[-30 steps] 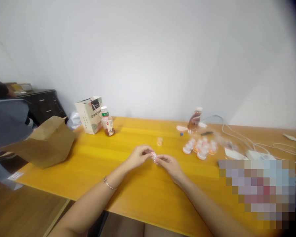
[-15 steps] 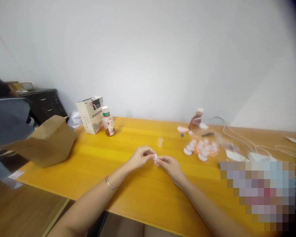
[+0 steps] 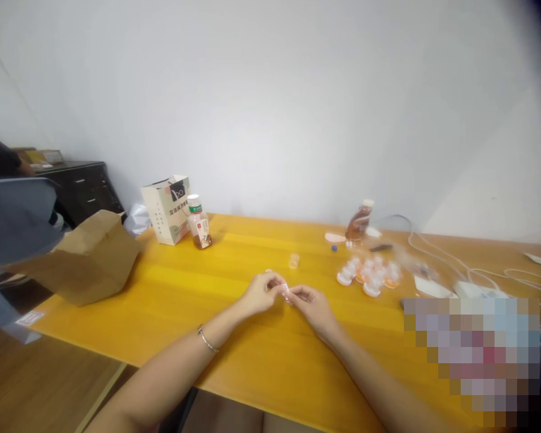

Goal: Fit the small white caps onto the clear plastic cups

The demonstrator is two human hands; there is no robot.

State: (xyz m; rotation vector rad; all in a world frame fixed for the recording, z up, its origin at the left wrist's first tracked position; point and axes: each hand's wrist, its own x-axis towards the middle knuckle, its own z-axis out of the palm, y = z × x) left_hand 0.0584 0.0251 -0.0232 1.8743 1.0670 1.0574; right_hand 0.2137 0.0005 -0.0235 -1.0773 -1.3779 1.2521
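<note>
Above the wooden table (image 3: 238, 264), a small pale, pinkish-white piece (image 3: 286, 293) is pinched between the fingertips of both hands; it is too small and blurred to name. My left hand (image 3: 262, 293), with a bracelet at the wrist, is closed on its left side. From the right, my right hand (image 3: 314, 305) grips it between thumb and fingers. Just beyond them stands a small clear plastic cup (image 3: 294, 261). Off to the right sits a cluster of several small clear containers (image 3: 372, 284) with white and orange bases.
At the back left are a paper gift bag (image 3: 166, 216) and a labelled bottle (image 3: 200, 225). An open brown paper bag (image 3: 94, 258) covers the left edge. A brown bottle (image 3: 359, 222), a blue cap (image 3: 334, 248) and white cables (image 3: 455, 261) lie to the right.
My left hand has shifted slightly right and down, its wrist turning a little. The small piece has tilted between the fingers. My right hand has hardly moved.
</note>
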